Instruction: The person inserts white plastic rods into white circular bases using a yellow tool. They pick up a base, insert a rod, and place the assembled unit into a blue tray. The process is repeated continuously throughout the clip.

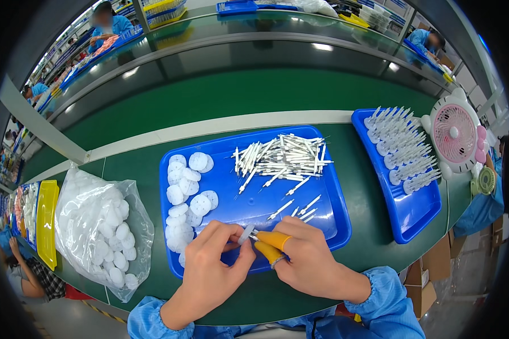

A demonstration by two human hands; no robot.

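Observation:
My left hand [216, 253] pinches a white round disc [246, 234] over the near edge of the blue tray [249, 214]. Yellow finger covers appear to sit on the thumb and index finger of my right hand [305, 254]. Those fingers are closed on a thin rod [254, 233], mostly hidden, whose metallic end meets the disc. Along the tray's left side lie loose white discs [188, 183]. A heap of slim white rods [283, 157] with thin metal ends fills its far right part, and several more lie apart near my right hand.
To the left rests a clear plastic bag [104, 226] of white discs, beside a yellow tray [49, 220]. On the right, a second blue tray [407, 217] holds discs with rods standing on them. A pink-and-white fan [453, 133] stands beyond it. Other people work farther off.

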